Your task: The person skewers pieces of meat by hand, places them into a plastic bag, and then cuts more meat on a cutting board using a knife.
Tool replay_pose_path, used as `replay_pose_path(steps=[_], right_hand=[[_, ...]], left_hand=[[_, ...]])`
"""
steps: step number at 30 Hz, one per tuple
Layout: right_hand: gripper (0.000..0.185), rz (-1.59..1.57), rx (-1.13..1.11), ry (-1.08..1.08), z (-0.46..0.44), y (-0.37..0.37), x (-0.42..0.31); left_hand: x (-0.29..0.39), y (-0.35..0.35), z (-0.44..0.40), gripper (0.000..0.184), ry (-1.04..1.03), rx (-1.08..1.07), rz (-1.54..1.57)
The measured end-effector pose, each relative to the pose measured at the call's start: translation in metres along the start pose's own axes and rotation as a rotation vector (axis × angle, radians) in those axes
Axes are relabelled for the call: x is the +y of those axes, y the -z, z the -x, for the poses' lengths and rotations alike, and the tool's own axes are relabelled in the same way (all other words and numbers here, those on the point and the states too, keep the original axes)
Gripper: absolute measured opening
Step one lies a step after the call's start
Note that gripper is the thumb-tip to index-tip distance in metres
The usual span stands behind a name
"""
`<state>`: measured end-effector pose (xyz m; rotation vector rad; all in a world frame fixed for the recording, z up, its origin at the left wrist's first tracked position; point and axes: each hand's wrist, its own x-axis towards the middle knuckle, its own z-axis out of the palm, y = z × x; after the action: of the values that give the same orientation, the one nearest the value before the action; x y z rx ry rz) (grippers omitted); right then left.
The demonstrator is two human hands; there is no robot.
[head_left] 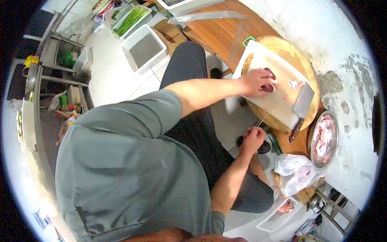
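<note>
My left hand (pixel 256 83) is closed on a dark red piece of meat (pixel 268 86), pressed against the white cutting board (pixel 264 56). Below the board's near edge, my right hand (pixel 253 139) is closed on thin pale sticks that look like skewers (pixel 263 118); they point up toward the board. A cleaver (pixel 304 101) lies at the board's right side, its dark handle over the edge. Small pinkish-white scraps (pixel 295 84) sit between the meat and the blade. Under the board is a round wooden block (pixel 311 68).
A metal bowl of pale meat (pixel 323 139) stands beside the wall. Near it are a white plastic bag (pixel 296 171) and a white tray with meat (pixel 284 211). White bins, one with dark contents (pixel 144 48), one with green stalks (pixel 132 20), stand at upper left beside the wooden table (pixel 221 30).
</note>
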<state>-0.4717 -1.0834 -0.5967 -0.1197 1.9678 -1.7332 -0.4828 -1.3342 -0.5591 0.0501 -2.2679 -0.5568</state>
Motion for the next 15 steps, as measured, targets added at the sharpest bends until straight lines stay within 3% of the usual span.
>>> replay_pose_path(steps=[2, 5, 15], right_hand=[[0.008, 0.020, 0.007, -0.019, 0.004, 0.001, 0.000], [0.012, 0.089, 0.027, -0.048, 0.014, -0.001, -0.010], [0.011, 0.068, -0.039, -0.033, 0.037, 0.009, -0.025]], left_hand=[[0.001, 0.015, 0.002, 0.045, 0.051, -0.059, 0.122], [-0.010, 0.020, 0.010, 0.041, -0.042, -0.095, 0.119], [-0.013, 0.025, 0.012, 0.026, 0.030, -0.234, 0.195]])
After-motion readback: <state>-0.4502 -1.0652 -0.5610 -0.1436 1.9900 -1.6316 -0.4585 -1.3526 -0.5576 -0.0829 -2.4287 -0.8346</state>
